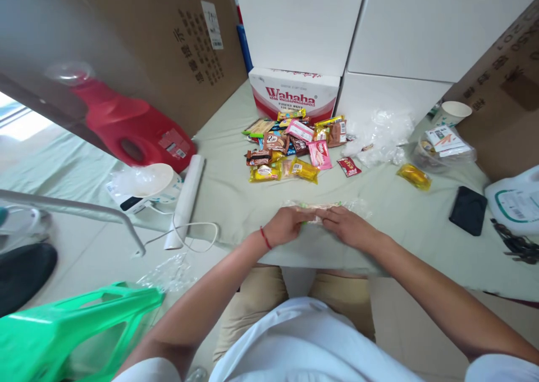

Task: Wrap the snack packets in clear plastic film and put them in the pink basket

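Note:
Near the front edge of the cloth-covered table, my left hand (286, 226) and my right hand (343, 223) meet over a flat snack packet (316, 206), pale with bits of green. The fingers of both are pressed together on it, and they hide most of its surface. Clear plastic film (357, 207) spreads out beside the packet, under and past my right hand. A red cord circles my left wrist. Beyond my hands lies a pile of wrapped snacks (295, 140), with a small red packet (349, 167) at its right.
A Wahaha carton (295, 95) stands behind the pile. Left are a red jug (130, 123), a paper cup (162, 185), a white roll (185, 202) and a cable. Right are crumpled plastic (379, 135), a yellow snack (414, 176), a black wallet-like item (468, 210) and a white jug (516, 199).

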`<state>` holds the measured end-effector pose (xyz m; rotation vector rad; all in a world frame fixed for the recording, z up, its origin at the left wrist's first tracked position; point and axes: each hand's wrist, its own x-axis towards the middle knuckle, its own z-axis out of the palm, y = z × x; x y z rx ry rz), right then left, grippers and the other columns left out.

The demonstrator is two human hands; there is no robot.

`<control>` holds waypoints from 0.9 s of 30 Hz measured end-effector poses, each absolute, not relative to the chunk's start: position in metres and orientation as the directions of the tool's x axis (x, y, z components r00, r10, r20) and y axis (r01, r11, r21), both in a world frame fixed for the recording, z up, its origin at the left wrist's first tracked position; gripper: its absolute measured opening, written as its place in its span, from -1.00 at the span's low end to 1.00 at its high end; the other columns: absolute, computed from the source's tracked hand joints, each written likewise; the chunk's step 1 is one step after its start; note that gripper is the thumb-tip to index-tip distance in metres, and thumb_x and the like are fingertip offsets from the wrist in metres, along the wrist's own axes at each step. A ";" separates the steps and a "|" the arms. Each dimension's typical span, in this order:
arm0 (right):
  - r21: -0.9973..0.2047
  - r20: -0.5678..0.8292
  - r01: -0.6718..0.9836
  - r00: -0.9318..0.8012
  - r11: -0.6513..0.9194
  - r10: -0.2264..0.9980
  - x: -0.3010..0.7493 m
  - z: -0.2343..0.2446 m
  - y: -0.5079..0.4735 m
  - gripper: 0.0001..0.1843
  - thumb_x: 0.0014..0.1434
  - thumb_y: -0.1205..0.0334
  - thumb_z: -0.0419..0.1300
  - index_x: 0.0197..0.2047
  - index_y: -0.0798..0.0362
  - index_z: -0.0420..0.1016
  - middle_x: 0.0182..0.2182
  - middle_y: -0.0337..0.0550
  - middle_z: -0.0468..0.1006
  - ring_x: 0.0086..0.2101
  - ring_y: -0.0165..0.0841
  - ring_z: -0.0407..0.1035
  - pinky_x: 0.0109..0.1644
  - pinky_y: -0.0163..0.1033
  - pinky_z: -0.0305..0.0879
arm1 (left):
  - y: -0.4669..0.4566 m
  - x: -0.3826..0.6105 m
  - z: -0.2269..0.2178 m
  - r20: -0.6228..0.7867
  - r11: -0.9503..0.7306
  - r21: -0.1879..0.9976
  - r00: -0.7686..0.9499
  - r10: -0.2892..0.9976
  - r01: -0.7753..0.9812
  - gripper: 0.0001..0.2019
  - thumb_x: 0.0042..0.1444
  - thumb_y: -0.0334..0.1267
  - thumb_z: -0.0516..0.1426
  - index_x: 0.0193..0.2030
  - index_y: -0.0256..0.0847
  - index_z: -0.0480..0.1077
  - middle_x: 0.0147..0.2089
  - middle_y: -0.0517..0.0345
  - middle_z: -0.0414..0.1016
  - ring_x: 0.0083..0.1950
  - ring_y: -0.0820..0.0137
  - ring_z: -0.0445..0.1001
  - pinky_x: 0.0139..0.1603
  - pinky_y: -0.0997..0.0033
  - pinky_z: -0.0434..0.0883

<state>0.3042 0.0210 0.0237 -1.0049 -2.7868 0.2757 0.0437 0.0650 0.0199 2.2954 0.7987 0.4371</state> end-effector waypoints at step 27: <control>-0.483 0.309 0.543 -0.629 0.687 0.714 0.300 0.013 -0.017 -0.76 0.38 0.29 0.14 -0.03 0.06 0.64 0.27 0.04 0.49 0.28 -0.08 0.30 0.36 0.15 0.32 | 0.050 0.092 0.035 -0.396 0.277 0.880 0.273 0.877 0.386 -0.75 0.29 -0.27 0.01 -0.13 -0.21 0.53 -0.18 0.01 0.70 -0.34 0.33 0.60 -0.36 0.38 0.43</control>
